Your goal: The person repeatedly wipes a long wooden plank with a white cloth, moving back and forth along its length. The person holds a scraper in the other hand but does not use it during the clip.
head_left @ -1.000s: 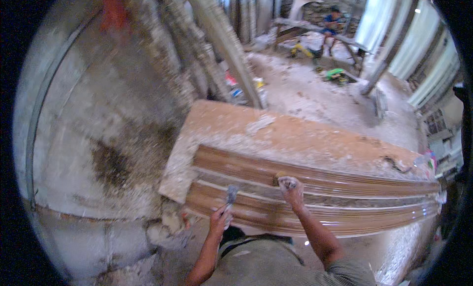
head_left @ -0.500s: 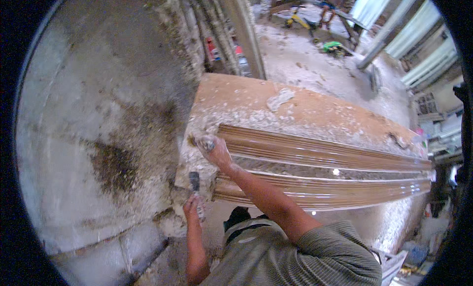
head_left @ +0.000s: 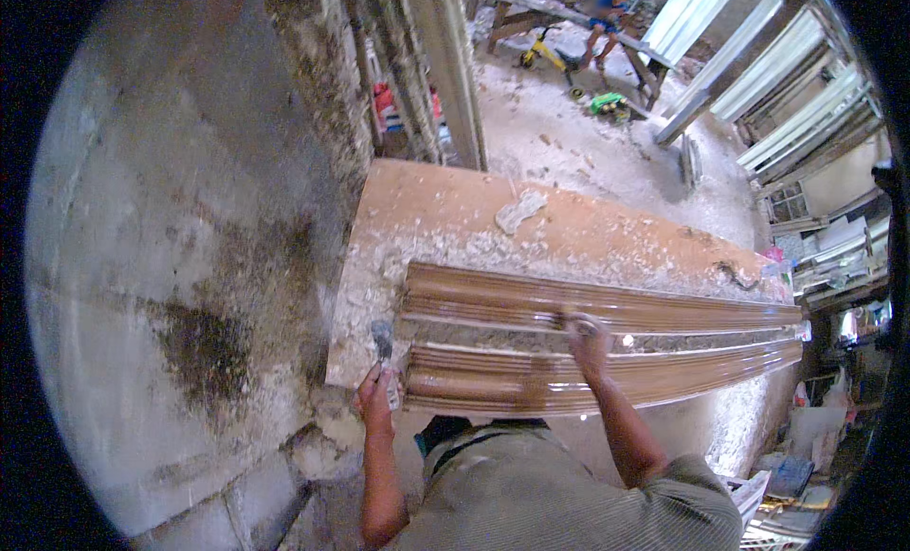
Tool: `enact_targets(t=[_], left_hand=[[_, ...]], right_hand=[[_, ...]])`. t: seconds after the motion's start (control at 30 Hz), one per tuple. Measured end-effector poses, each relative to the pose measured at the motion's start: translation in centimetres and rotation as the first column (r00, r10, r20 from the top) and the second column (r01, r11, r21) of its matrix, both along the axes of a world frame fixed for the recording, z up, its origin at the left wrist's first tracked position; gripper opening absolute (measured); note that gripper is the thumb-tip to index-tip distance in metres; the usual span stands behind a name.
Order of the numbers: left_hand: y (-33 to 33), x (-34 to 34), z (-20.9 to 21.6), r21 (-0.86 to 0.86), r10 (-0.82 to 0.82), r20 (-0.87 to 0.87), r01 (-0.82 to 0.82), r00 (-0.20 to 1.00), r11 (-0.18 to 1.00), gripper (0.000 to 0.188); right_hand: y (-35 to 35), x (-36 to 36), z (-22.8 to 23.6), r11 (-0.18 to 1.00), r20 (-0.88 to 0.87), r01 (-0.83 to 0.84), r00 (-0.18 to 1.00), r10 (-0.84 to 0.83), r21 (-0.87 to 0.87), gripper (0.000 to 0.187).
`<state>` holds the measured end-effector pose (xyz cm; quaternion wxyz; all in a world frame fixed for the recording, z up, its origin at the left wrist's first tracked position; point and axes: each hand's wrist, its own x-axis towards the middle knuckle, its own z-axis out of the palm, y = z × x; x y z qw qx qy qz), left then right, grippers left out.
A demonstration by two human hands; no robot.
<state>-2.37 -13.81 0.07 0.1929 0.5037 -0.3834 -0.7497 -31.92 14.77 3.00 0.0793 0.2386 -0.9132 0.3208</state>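
Observation:
My left hand (head_left: 376, 397) is closed round the handle of a putty knife (head_left: 382, 340), whose dark grey blade points away from me near the table's left end. My right hand (head_left: 588, 342) is closed on a brush (head_left: 568, 317) with a tan tip, blurred and partly hidden by the fingers. It is over the far one of two long, glossy brown ribbed moulds (head_left: 493, 290), near that mould's inner edge. The near mould (head_left: 474, 376) lies alongside, closer to my body. A narrow strip strewn with whitish residue runs between them.
The orange-brown table board (head_left: 427, 195) carries white plaster crumbs and a flat pale scrap (head_left: 520, 211). A stained concrete wall (head_left: 142, 266) stands at the left. Farther off, a person (head_left: 605, 25) sits on a wooden bench, near a yellow scooter (head_left: 550, 58) and a green toy (head_left: 611, 103).
My right hand has swept rightward with the brush, from the moulds' left end to about mid-length. My left hand still holds the putty knife at the left. The view has shifted slightly.

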Motion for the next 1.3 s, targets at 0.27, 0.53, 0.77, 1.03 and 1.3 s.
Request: enact_targets(t=[0.27, 0.53, 0.77, 1.03, 1.3], left_hand=[[1.7, 2.1, -3.6, -0.117, 0.144, 0.091, -0.134, 0.985, 0.984, 0.022], [6.3, -5.9, 0.5, -0.165, -0.018, 0.101, 0.035, 0.995, 0.986, 0.02], [19.9, -17.7, 3.2, -0.263, -0.135, 0.222, 0.193, 0.966, 0.945, 0.019], [29.6, -22.0, 6.5, -0.233, -0.521, 0.25, 0.573, 0.816, 0.786, 0.015], [28.0, -21.0, 6.9, -0.17, -0.435, 0.235, 0.477, 0.869, 0.862, 0.02]], right_hand=[[-23.8, 6.4, -3.6, 0.711, 0.47, -0.351, 0.562, 0.68, -0.609, 0.021], [-7.9, 0.7, -5.5, 0.856, 0.183, -0.291, 0.9, 0.397, -0.427, 0.013], [30.3, -13.7, -4.4, 0.883, 0.18, 0.273, 0.959, -0.219, -0.381, 0.011], [47.0, -25.4, -3.3, 0.701, -0.368, 0.588, 0.806, -0.465, 0.402, 0.015], [13.6, -8.4, -4.7, 0.812, 0.148, -0.219, 0.926, 0.348, -0.541, 0.011]])
